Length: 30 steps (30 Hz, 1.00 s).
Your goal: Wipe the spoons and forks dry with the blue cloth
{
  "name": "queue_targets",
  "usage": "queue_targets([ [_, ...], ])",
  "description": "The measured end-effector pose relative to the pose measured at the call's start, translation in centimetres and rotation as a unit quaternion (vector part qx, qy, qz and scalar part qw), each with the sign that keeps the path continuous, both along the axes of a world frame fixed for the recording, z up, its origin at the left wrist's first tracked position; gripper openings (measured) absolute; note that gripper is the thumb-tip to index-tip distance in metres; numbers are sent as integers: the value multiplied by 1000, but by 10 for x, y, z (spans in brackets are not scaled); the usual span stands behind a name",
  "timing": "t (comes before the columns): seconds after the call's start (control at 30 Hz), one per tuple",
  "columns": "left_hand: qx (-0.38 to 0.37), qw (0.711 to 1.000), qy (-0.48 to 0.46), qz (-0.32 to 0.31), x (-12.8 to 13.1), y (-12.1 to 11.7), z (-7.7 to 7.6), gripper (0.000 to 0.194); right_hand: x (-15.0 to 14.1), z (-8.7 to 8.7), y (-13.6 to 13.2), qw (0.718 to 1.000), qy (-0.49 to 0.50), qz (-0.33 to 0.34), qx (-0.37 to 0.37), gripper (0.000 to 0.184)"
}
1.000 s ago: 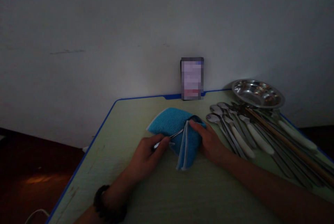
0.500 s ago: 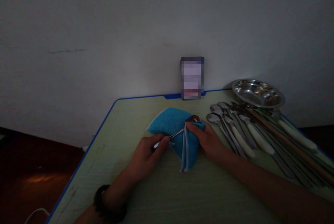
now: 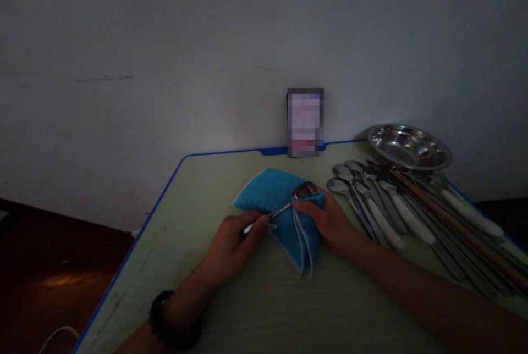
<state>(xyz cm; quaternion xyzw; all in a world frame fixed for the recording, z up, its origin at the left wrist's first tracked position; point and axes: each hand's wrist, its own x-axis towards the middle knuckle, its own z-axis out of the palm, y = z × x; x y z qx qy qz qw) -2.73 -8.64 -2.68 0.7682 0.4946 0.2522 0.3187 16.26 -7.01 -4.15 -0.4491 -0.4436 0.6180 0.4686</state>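
Note:
My left hand [image 3: 241, 236] is closed round the handle of a metal spoon [image 3: 306, 189], whose bowl lies to the upper right. Beneath and around the bowl is a blue cloth [image 3: 270, 189] with white edging. My right hand [image 3: 325, 214] grips the cloth by a fold, its thumb pressing near where the spoon's neck meets the bowl. Part of the bowl is hidden by the cloth. Two white-edged folds hang down between my hands.
Several spoons and forks, some white-handled [image 3: 383, 222], lie at the right with wooden chopsticks [image 3: 445, 214]. Behind them is a steel bowl [image 3: 408, 148]. A phone [image 3: 305, 123] leans on the wall at the blue-edged table's [image 3: 198, 189] back.
My right thumb has slid slightly down and the cloth has folded back, baring the spoon's bowl. The hanging folds have swung right. My left hand keeps its hold on the handle.

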Motion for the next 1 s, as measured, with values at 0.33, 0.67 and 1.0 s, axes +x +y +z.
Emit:
queue_targets([
  [0.33,-4,1000,-1,-12,1,-1,1,30,-1,1,1,1000,-19,0,-8,28],
  [0.67,-196,967,-143,77,-4,7,-1,47,-1,-6,0,998,50,-8,-26,26],
  [1.0,-272,934,-230,-13,-10,10,3,18,-5,-10,2,992,112,-45,-36,30],
])
